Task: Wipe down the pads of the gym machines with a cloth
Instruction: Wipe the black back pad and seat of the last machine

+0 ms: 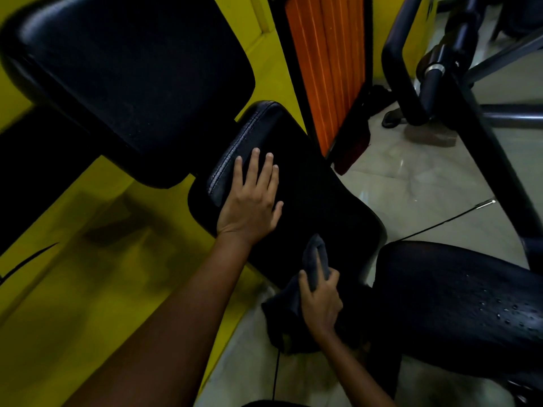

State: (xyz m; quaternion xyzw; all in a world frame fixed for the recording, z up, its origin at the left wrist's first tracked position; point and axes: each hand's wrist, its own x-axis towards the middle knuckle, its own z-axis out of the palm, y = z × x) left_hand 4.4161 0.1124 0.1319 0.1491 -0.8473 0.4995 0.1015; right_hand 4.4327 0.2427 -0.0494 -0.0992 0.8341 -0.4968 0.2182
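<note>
We lay our left hand (249, 198) flat, fingers straight, on the seat pad (308, 207). Our right hand (320, 301) grips the cloth (289, 301) at the pad's near edge — soft, limp, light (probably damp) — best held bunched mid-fold.

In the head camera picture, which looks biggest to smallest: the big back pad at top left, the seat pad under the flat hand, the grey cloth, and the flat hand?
1. Back pad
2. Seat pad
3. Cloth, partly hidden by the right hand, and the left hand look alike; unranked.
</note>
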